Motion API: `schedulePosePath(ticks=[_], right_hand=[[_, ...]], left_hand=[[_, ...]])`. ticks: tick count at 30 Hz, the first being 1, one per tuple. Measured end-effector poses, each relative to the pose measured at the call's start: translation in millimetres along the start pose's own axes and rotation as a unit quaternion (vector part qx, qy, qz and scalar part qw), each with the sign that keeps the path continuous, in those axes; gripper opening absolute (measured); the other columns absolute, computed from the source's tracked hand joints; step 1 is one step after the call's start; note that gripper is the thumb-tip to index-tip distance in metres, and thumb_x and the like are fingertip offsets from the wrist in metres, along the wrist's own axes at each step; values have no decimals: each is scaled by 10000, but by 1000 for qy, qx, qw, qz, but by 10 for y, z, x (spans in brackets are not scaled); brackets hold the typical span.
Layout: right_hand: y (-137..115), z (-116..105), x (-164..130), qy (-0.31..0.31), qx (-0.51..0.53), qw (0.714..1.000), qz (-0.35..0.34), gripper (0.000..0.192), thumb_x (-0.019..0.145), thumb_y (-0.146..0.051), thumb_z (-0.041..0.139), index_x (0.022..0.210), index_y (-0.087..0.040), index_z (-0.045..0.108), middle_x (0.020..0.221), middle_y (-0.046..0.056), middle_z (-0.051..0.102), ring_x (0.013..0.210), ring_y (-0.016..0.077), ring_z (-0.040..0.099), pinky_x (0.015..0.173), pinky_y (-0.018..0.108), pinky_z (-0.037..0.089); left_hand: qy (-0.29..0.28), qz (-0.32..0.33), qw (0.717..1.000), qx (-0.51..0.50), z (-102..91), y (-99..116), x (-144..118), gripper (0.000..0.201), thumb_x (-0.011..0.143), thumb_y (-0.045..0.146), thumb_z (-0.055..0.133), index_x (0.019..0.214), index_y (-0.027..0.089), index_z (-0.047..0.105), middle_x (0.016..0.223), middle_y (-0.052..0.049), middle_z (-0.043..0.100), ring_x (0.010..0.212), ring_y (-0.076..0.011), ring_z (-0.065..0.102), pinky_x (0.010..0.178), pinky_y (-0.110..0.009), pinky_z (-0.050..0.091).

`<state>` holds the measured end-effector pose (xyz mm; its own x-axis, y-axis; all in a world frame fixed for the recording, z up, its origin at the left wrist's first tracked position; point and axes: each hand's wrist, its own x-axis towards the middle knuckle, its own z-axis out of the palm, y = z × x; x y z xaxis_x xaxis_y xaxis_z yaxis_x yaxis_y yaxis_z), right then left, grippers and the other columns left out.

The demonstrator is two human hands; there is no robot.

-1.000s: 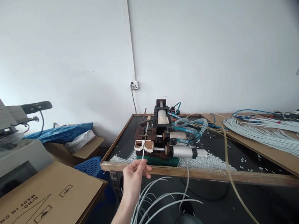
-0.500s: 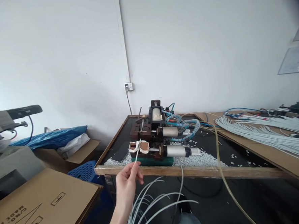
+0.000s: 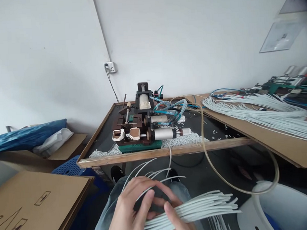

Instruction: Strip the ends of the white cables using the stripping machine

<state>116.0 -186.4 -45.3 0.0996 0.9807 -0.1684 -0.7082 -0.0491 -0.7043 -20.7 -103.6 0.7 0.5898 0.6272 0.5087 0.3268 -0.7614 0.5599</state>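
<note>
A bundle of white cables point(image 3: 200, 207) lies across my lap, its cut ends fanned to the right. My right hand point(image 3: 179, 222) grips it from below, thumb over the top. Over the left part of the bundle, my left hand point(image 3: 130, 208) curls its fingers around cables, thumb bent towards the right hand; some fingertips are hidden. Several loose cables point(image 3: 157, 175) arch up behind my left hand. Past them, a pneumatic wire-stripping machine point(image 3: 144, 129) stands on the bench, its front jaws point(image 3: 127, 134) apart, with nothing between them.
White scraps point(image 3: 188, 138) cover part of the wood-edged bench point(image 3: 145, 155). More white cables point(image 3: 262, 113) lie on cardboard at right. A yellowish hose point(image 3: 206, 153) hangs down towards a white bin point(image 3: 286, 204). Cardboard boxes point(image 3: 41, 201) stand at left.
My left hand has come down from the machine's jaws, where it held one white cable, to the bundle. My right hand has come into view holding the bundle. The view has shifted right and downward.
</note>
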Motion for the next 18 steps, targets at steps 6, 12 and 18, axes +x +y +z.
schedulePosePath(ticks=[6, 12, 18], right_hand=[[3, -39, 46, -22, 4, 1000, 0, 583, 785, -521, 762, 1293, -269, 627, 1205, 66, 756, 1064, 199, 702, 960, 329, 490], [-18, -44, 77, -11, 55, 998, 43, 554, 770, -499, 784, 1265, -283, 664, 1204, 46, 755, 1209, 231, 639, 1122, 389, 381], [-164, 2, 84, -80, 77, 988, 104, 495, 799, -517, 748, 1219, -260, 699, 1155, 38, 760, 1084, 159, 688, 1030, 271, 434]], left_hand=[[-101, 98, 986, 92, 73, 39, -125, 218, 918, 347, 658, 1090, 215, 658, 1039, -81, 698, 951, -263, 644, 815, -373, 531], [-55, 134, 973, 179, 361, -26, -198, 254, 983, 312, 464, 992, 167, 673, 887, -100, 709, 866, -284, 670, 812, -437, 529], [-28, 149, 961, 232, 327, 31, -228, 202, 967, 259, 488, 938, 172, 668, 849, -93, 727, 767, -264, 703, 725, -397, 570]])
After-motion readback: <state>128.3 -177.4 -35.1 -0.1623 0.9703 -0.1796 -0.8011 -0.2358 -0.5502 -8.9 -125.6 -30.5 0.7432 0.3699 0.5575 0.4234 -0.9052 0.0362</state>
